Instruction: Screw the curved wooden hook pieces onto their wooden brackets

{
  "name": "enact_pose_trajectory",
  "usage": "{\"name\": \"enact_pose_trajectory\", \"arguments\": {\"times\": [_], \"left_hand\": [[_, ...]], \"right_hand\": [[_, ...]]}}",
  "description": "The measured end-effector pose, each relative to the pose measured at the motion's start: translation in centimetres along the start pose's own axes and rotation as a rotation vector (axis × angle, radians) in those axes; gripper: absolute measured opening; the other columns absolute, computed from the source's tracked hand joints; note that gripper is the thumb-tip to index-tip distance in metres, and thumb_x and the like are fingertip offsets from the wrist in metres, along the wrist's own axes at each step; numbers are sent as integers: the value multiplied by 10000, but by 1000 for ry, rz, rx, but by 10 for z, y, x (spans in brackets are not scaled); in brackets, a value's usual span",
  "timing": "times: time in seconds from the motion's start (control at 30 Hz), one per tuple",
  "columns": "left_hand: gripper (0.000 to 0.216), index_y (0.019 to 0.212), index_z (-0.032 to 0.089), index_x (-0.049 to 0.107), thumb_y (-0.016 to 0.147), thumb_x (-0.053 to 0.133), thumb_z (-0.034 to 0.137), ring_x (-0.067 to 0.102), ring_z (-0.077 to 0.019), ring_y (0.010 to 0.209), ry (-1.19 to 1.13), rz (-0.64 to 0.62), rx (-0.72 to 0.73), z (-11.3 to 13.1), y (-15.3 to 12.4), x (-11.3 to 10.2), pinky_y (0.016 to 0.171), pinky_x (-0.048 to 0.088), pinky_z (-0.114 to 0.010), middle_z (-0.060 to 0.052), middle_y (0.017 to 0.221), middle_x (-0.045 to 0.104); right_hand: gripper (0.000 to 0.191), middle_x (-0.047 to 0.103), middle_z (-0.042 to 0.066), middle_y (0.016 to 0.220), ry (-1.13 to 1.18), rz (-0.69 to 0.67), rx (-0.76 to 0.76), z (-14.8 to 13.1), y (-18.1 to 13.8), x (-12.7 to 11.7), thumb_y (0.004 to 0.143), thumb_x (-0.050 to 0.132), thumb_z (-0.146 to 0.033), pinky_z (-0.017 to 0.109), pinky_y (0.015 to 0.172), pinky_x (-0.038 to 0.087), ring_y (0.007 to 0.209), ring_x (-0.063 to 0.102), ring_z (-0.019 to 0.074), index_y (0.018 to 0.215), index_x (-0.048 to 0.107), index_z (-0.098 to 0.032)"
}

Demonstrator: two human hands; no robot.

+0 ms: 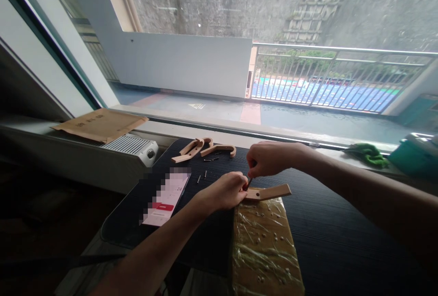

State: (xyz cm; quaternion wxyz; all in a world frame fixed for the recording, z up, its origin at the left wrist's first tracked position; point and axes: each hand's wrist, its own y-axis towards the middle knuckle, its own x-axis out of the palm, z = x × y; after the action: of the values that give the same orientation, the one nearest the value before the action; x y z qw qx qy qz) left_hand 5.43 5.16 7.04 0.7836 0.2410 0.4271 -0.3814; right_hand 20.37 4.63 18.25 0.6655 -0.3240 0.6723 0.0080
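A pale wooden hook point(273, 192) with a dark hole lies across the far end of a box point(262, 241) wrapped in clear tape, its top dotted with small holes. My left hand point(227, 192) is closed on the left end of this hook, fingers pinched together. Just above it, my right hand point(266, 160) is curled into a fist around a thin dark tool point(250, 181). The shaft points down toward the hook beside my left fingertips. Its tip and exact kind are hidden by my fingers.
Several more wooden hooks point(219, 150) lie at the back of the black table point(328, 223). Loose screws point(199, 179) are near them. A phone point(169, 198) lies left of my hands. Beyond are a brown envelope point(102, 123), a green cloth point(366, 154) and the window.
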Motion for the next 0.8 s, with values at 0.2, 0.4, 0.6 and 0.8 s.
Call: {"name": "enact_pose_trajectory", "arguments": {"times": [0.2,0.4,0.6,0.8], "left_hand": [[158,684,132,598,784,477,144,568,-125,621,1,2,28,-1,0,0,574,375,-216,-46,685,634],[153,706,138,598,781,464,140,570,-126,639,-4,2,19,-5,2,5,583,369,-215,-43,705,639],[155,708,133,600,787,468,147,559,-125,626,5,5,17,-1,1,1,580,369,-217,-45,701,635],[153,717,116,618,774,476,126,569,-132,639,14,16,32,-2,0,2,584,377,-218,-61,713,643]], "right_hand": [[198,653,34,776,-124,116,-109,-12,-17,-5,730,549,-211,258,564,321,665,518,130,874,684,-192],[182,635,44,695,-207,102,-133,-19,-12,-1,766,501,-192,256,527,302,573,465,107,785,674,-143],[237,644,53,725,-108,91,55,-12,-8,1,723,558,-338,254,503,306,578,485,121,810,683,-157],[245,657,33,795,-148,98,-79,-18,-19,-11,727,563,-279,263,549,322,659,524,141,928,681,-204]]}}
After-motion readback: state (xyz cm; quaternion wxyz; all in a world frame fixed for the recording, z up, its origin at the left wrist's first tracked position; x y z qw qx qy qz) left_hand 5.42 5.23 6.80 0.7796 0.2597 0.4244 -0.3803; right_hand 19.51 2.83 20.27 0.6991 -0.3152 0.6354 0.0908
